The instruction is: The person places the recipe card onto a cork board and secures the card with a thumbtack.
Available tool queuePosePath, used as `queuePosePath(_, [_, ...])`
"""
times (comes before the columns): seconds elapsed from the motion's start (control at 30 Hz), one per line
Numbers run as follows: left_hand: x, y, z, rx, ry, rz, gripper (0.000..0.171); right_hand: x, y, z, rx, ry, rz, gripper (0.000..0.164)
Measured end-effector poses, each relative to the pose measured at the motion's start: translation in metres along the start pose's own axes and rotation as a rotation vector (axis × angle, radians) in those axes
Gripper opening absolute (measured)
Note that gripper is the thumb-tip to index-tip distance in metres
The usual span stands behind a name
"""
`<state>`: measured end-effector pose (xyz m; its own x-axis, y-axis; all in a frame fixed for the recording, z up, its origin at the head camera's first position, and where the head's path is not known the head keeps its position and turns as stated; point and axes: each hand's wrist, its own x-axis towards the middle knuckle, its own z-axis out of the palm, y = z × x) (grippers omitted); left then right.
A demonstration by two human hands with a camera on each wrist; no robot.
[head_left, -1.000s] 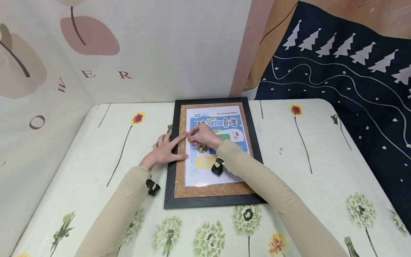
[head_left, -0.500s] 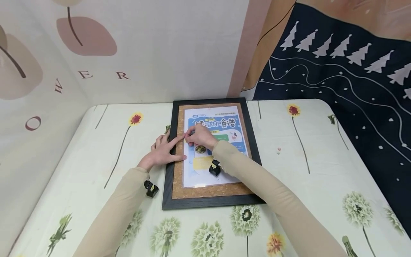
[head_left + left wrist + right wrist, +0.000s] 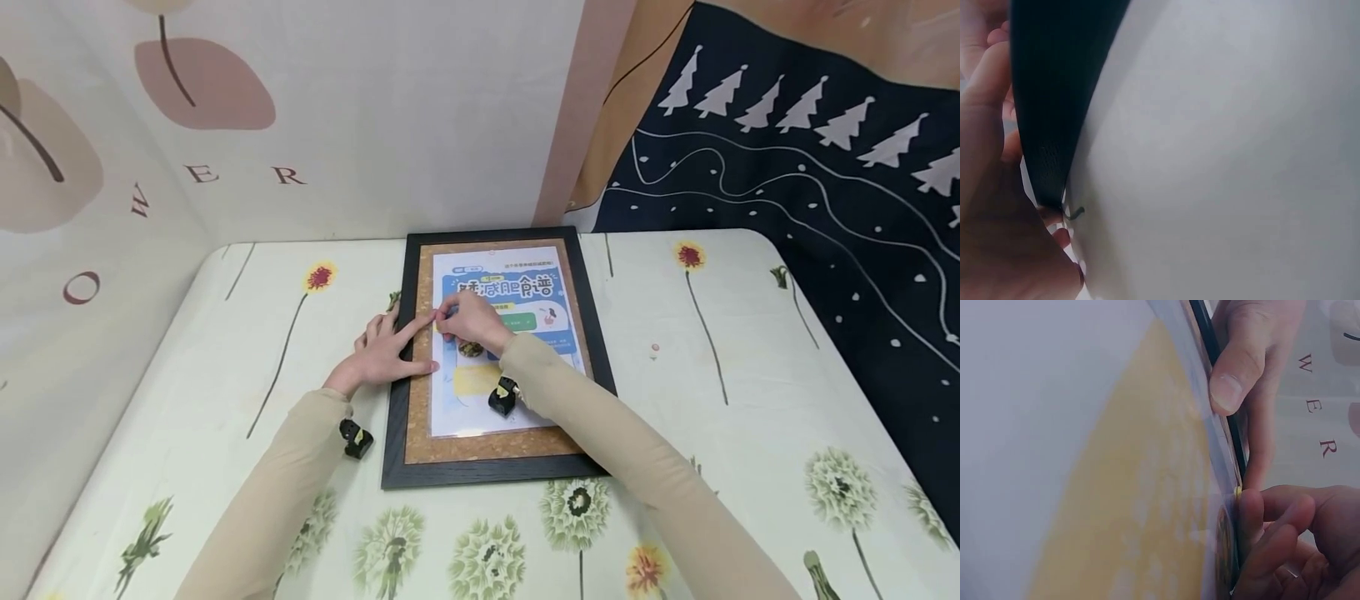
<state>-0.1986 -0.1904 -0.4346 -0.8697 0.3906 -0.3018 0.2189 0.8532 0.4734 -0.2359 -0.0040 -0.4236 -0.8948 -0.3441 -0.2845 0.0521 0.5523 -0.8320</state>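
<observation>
A printed poster (image 3: 510, 321) under a clear sheet lies on a black-framed cork board (image 3: 480, 450). My right hand (image 3: 476, 321) is over the poster's left edge, thumb and index finger pinching a small yellow push pin (image 3: 1238, 492) against it. Only a bit of the pin's yellow head shows between the fingertips. Spread across the board's left frame bar, my left hand (image 3: 378, 354) rests with its thumb and index finger reaching onto the poster's edge. In the left wrist view, the fingers of this hand lie beside the black frame bar (image 3: 1054, 112).
The board lies on a table with a flower-print cloth (image 3: 315, 467), its far edge close to a pale wall curtain (image 3: 375, 125). To the right hangs a dark cloth (image 3: 787, 183) with white trees. A small black camera (image 3: 356, 439) sits at the left wrist.
Both hands keep nearly the same places on the board. The right fingertips shift only slightly at the poster's left edge, and the whole view sways a little.
</observation>
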Motion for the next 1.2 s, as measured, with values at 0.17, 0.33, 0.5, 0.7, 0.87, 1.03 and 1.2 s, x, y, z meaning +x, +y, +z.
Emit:
queuePosePath(0.17, [0.001, 0.0, 0.0, -0.006, -0.001, 0.005, 0.085, -0.002, 0.002, -0.003, -0.002, 0.0, 0.01, 0.004])
queuePosePath(0.33, [0.0, 0.0, -0.001, -0.005, 0.001, 0.003, 0.085, -0.007, 0.002, -0.007, 0.044, -0.031, 0.009, 0.005])
queuePosePath(0.5, [-0.001, 0.0, -0.001, -0.007, -0.001, 0.002, 0.085, -0.014, 0.007, -0.013, 0.13, -0.075, -0.012, 0.006])
queuePosePath(0.7, [-0.002, 0.001, -0.001, -0.014, -0.008, -0.002, 0.086, -0.022, 0.016, -0.022, 0.193, -0.119, -0.018, 0.007])
queuePosePath(0.87, [-0.001, 0.0, 0.0, -0.014, -0.005, -0.007, 0.086, -0.03, 0.02, -0.032, 0.203, -0.12, -0.013, 0.009])
queuePosePath(1.03, [-0.001, 0.0, 0.0, -0.02, -0.005, -0.003, 0.086, -0.037, 0.023, -0.042, 0.216, -0.119, -0.014, 0.013])
queuePosePath(1.2, [-0.001, -0.001, 0.001, -0.025, 0.002, 0.003, 0.086, -0.043, 0.028, -0.05, 0.191, -0.11, -0.044, 0.011])
